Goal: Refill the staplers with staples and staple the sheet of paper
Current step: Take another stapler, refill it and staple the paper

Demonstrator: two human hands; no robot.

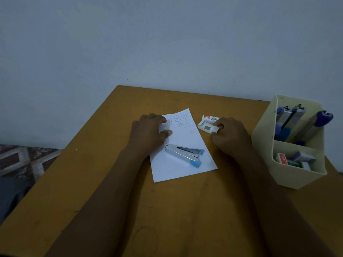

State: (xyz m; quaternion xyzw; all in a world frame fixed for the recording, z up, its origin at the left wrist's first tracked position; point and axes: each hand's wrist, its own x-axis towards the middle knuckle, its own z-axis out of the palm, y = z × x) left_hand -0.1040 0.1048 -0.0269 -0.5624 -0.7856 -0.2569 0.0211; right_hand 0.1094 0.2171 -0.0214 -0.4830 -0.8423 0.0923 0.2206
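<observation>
Left hand (pixel 148 130) lies loosely flat on the sheet of paper (pixel 187 138), pinning its 10 o'clock corner to the counter (pixel 74 164). Right hand (pixel 230 134) pinches the near end of the staple box (pixel 207 125), just off the sheet at 2 o'clock. Stapler (pixel 182 153) lies hinged open on the sheet, 5 o'clock of the left hand. Box is likely light, thin card and crushable, so pinch the side walls. Staple strips probably brittle. Stapler looks stiff metal, so grip the body. Organizer (pixel 297 177) at 3 o'clock.
</observation>
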